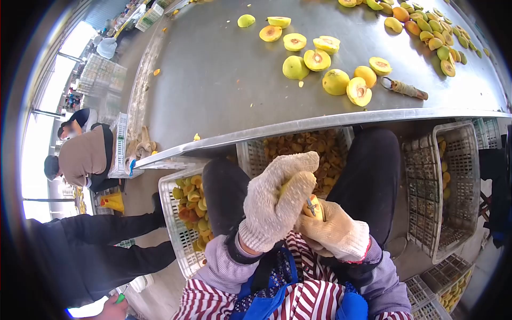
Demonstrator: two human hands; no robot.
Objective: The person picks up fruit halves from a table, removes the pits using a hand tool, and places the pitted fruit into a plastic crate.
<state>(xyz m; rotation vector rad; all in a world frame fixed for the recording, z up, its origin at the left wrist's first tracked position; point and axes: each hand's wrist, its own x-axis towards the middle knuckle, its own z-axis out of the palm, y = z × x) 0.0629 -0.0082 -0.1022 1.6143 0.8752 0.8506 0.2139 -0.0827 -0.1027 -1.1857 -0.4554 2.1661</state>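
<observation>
My left hand (280, 197), in a knitted white work glove, is closed around a yellow-green peach (291, 185), mostly hidden by the thumb and fingers. Right beside it, my gloved right hand (337, 229) is wrapped round a small metal-bladed tool (311, 205); its grip is hidden in the fist. Yellow-orange shows around the blade, close against the left thumb. Both hands are above my lap, over a crate (250, 160) of peach pieces between my knees. On the metal table (213, 80) lie whole and halved peaches (317, 60) and a ring-ended tool with a wrapped handle (408, 89).
A larger pile of peaches (426, 29) covers the table's far right. A crate of peach halves (178, 234) stands by my left leg, another crate (442, 186) to my right. A dark-trousered person (101, 250) is close on the left; others (85, 154) work farther back.
</observation>
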